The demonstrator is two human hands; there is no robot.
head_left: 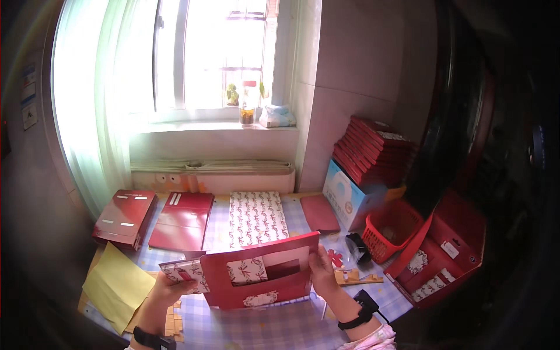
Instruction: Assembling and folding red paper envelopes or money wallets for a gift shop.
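I hold a red cardboard gift-box piece [261,273] upright over the table, with a rectangular window cut in it and patterned white paper showing through. My left hand [171,287] grips its left side, where a patterned flap sticks out. My right hand [322,269] grips its right edge. Both wrists wear dark bands.
On the checked table [274,326] lie a patterned paper stack [256,217], flat red sheets [182,220], a red box pile [125,217], yellow paper [116,286] and a red pad [319,213]. To the right stand a red basket [389,230], a blue-white carton [347,201], stacked red boxes [373,151] and an open red box [440,256].
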